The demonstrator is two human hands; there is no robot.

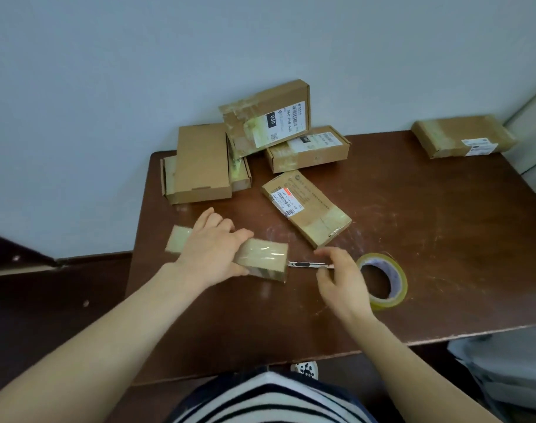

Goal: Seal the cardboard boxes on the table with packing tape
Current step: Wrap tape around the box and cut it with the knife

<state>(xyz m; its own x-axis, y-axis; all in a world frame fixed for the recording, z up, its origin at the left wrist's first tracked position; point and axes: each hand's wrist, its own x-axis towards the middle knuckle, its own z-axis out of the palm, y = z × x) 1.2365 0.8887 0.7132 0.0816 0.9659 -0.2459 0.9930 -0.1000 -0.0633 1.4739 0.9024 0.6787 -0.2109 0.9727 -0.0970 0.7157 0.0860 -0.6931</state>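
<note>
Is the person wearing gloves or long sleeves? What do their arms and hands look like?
No gloves, no long sleeves. The left hand and right hand are bare, and so are the arms as far as the picture shows. I can make out no ring, watch or bracelet. Lower down is a top with dark and white stripes.

Matt cardboard box (pixel 262 259) under glossy tape; scuffed wooden table (pixel 428 239).

On the white shipping label (pixel 280 123) of the tilted box (pixel 245 129) in the upper middle of the frame, "060" is printed in white on a black patch, and "060-058" is read beside it. On the red-topped label (pixel 286 201) of the centre box (pixel 315 221), only a barcode and blurred digits are made out.
</note>
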